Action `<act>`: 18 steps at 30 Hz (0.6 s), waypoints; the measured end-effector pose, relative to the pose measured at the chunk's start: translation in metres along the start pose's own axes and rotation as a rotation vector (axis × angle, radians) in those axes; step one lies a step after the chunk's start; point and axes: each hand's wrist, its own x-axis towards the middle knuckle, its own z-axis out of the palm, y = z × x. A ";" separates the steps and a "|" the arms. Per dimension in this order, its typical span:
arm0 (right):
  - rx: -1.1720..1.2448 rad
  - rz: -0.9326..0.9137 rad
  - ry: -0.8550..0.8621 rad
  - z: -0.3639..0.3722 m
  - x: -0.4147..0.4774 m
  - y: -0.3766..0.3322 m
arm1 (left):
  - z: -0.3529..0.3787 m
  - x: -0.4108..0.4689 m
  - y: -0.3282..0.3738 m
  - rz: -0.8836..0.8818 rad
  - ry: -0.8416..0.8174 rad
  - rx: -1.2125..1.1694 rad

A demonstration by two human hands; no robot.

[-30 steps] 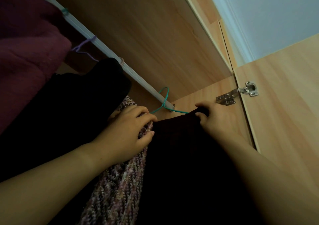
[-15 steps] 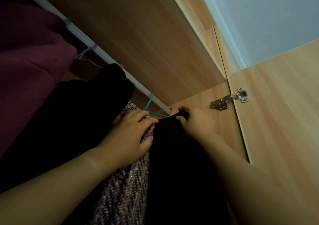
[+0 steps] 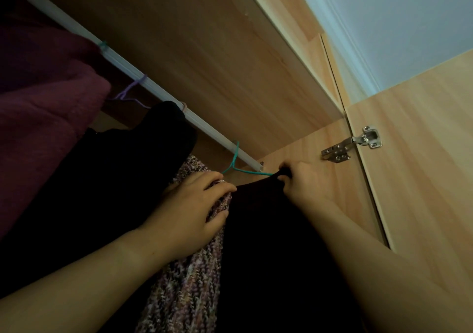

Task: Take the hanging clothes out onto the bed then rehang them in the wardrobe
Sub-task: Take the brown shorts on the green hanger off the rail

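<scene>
Wardrobe wall (image 3: 289, 151) flanks hands (image 3: 186, 212) (image 3: 307, 184) gripping speckled knit (image 3: 189, 294) and dark garment (image 3: 268, 256).

Hung side by side on the white rail (image 3: 143, 83): maroon garment (image 3: 38, 107) at far left, black garment (image 3: 115, 179), mottled pink knit (image 3: 194, 286), and dark garment (image 3: 268, 251) on a teal hanger (image 3: 234, 162) hooked at the rail's right end, beside the wardrobe (image 3: 307, 153) wall.

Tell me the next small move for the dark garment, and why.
Probably draw the dark garment's shoulder along the teal hanger's bare arm toward the hook. The hook sits on the rail, the right hand pinches the fabric at the arm's far end, and the left hand grips the knit garment beside it.
</scene>
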 end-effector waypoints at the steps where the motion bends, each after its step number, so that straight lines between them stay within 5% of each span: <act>1: -0.042 0.007 0.034 -0.004 0.001 0.003 | 0.000 0.000 0.000 0.002 -0.007 0.001; 18: 0.049 0.060 0.213 -0.076 -0.049 0.031 | -0.016 0.005 0.017 -0.090 -0.015 -0.019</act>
